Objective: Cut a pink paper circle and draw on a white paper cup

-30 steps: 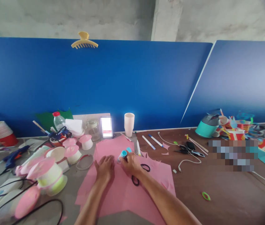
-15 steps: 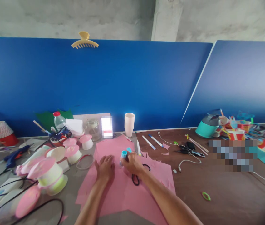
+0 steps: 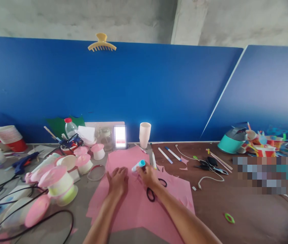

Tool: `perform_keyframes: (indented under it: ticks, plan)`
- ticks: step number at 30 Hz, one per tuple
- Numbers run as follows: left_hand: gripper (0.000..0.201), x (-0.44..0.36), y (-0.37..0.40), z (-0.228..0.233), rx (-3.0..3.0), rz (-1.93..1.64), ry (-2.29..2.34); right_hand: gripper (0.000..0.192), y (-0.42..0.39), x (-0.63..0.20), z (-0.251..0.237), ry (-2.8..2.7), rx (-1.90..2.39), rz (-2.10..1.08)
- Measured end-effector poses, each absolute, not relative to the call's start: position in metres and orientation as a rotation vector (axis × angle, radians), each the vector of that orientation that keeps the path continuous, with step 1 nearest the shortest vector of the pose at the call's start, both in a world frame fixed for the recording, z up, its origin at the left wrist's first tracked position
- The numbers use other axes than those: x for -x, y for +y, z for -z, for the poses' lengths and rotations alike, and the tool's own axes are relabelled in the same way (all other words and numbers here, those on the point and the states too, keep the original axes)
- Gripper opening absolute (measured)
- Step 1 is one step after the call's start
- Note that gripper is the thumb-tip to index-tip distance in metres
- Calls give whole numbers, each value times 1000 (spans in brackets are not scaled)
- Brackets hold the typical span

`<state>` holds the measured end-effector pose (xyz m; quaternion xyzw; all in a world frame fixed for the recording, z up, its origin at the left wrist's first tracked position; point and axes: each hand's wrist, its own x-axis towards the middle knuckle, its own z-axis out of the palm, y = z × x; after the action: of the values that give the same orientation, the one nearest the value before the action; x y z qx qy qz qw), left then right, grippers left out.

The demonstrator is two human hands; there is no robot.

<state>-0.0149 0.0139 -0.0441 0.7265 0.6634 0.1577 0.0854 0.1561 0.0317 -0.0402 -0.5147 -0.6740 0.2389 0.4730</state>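
Observation:
My left hand (image 3: 118, 181) lies on the pink paper (image 3: 131, 213) with its fingers stretched out. Just to its right, my right hand (image 3: 149, 176) is closed around a small glue stick (image 3: 136, 167) with a light body and a blue end. The glue stick is tilted over the paper; I cannot tell whether it touches it. Black-handled scissors (image 3: 150, 194) lie on the paper, partly hidden under my right wrist and forearm. Torn or cut pink scraps (image 3: 184, 162) lie to the right.
Pink-and-white cup pieces (image 3: 57, 183) and black cables (image 3: 69, 217) crowd the left, near a blue glue gun (image 3: 24, 163). Stacked white cups (image 3: 145, 135) stand by the blue partition (image 3: 144, 84). Markers (image 3: 173, 154), a white cable (image 3: 211, 180) and a teal container (image 3: 229, 144) are on the right.
My right hand has turned the glue stick from nearly upright to a slant, its blue end now toward the hand. My left hand stays flat on the paper. The view has shifted slightly left.

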Motion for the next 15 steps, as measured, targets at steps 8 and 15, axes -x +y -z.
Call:
perform_keyframes:
  ticks: [8,15]
  plan:
    - [44,14,11,38,-2175,-461,1948,17,33,-155,41,-1819,1288,-499]
    - [42,11,8,32,-2208,-417,1944,19,31,-157,31,-1846,1346,-491]
